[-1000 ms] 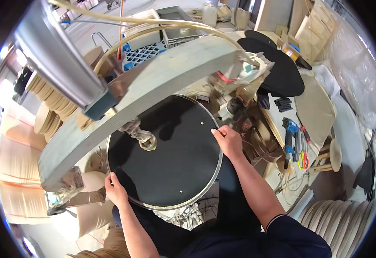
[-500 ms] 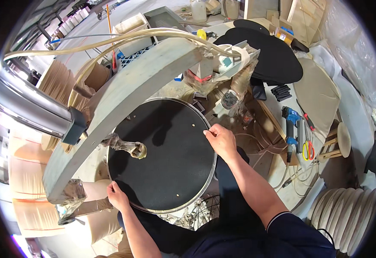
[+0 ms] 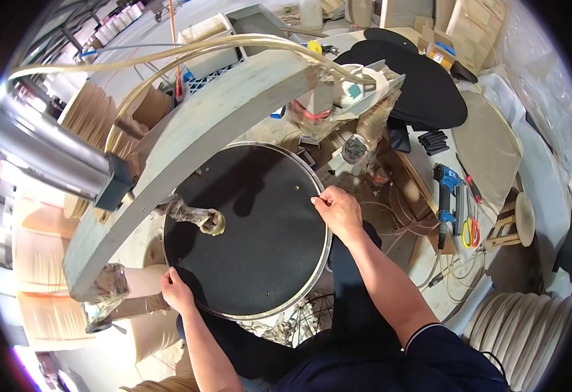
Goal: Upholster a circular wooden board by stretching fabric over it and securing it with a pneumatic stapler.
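Observation:
A round black covered panel (image 3: 246, 268) with a pale metal rim lies in front of me, above my legs. Small light-coloured spots, perhaps fasteners, dot its surface. My left hand (image 3: 178, 291) is closed at the rim's lower left, thumb and fingers pinching the edge. On the right side, my right hand (image 3: 339, 212) pinches the edge in the same way. Between them, a wrapped machine head (image 3: 212, 222) with a round tip reaches over the panel, left of its middle. I cannot tell whether the tip touches the surface.
A curved grey machine arm (image 3: 188, 144) crosses over the panel's upper left, with a metal cylinder (image 3: 50, 153) behind it. At right lie a blue power tool (image 3: 447, 189), yellow-and-red scissors (image 3: 471, 232) and stacked black panels (image 3: 423, 88). A ribbed white hose (image 3: 518, 333) stands lower right.
The whole view has shifted slightly. Both hands stay closed at the same places on the panel's edge, and the machine head still hangs over it.

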{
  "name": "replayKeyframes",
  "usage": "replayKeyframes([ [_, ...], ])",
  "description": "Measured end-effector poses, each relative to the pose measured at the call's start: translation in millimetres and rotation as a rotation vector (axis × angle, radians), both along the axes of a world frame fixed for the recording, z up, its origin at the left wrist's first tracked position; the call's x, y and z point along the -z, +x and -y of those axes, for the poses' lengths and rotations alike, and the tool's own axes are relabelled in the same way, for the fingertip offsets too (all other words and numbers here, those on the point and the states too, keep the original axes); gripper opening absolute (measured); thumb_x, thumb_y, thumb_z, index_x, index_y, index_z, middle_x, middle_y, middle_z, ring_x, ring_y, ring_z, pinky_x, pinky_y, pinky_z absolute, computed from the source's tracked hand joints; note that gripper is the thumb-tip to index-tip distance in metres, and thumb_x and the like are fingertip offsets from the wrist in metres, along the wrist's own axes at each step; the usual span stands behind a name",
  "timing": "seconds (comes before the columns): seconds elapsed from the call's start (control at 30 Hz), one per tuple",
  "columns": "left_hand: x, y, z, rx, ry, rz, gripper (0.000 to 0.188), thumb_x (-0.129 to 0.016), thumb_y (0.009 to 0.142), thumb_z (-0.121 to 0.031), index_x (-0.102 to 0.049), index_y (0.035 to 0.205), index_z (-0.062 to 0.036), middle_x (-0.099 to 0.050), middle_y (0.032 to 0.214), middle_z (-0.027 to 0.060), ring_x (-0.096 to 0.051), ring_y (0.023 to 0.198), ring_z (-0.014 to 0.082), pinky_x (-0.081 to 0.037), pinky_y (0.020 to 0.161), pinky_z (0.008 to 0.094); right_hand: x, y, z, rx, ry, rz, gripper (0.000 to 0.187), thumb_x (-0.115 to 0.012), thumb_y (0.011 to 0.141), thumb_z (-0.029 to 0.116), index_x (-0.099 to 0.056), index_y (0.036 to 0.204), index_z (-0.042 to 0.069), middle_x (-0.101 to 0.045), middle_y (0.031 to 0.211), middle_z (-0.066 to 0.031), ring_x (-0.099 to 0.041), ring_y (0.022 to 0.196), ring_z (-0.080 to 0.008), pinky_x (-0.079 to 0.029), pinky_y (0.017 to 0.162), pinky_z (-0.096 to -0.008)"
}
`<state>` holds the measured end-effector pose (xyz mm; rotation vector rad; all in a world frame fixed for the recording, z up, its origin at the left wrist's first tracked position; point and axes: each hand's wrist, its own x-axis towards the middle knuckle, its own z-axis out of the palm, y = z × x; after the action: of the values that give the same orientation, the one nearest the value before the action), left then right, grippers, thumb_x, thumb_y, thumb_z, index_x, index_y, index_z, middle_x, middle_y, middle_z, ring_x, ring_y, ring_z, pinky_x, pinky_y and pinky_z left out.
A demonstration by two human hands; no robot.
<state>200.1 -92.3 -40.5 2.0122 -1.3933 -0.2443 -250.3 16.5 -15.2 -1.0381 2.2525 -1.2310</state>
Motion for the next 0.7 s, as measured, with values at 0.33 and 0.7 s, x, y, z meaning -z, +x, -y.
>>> replayKeyframes([
  [0.33, -13.1, -32.2, -4.7, -0.037, -0.072, -0.087, 0.031, -0.074, 0.099, -0.033, -0.074, 0.095, -0.0024, -0.073, 0.088, 0.0171, -0.07, 0.081, 0.0354, -0.055, 0.078, 0.0466, 25.9, -17.6, -3.6, -0.013, -0.114, -0.041, 0.03, -0.082, 0.094, 0.027, -0.067, 0.087, 0.002, -0.062, 0.07, -0.0034, -0.057, 0.064, -0.0139, -0.049, 0.066, -0.0318],
  [0.7, -3.8, -21.3, -16.7, -0.058, -0.125, -0.091, 0.029, -0.077, 0.097, -0.03, -0.072, 0.092, -0.002, -0.072, 0.086, 0.0157, -0.071, 0.08, 0.0333, -0.056, 0.077, 0.0438, 15.2, -10.1, 1.4, -0.024, 0.012, -0.092, 0.031, -0.08, 0.095, 0.03, -0.067, 0.092, 0.002, -0.065, 0.077, -0.0033, -0.06, 0.072, -0.0139, -0.051, 0.073, -0.0325],
])
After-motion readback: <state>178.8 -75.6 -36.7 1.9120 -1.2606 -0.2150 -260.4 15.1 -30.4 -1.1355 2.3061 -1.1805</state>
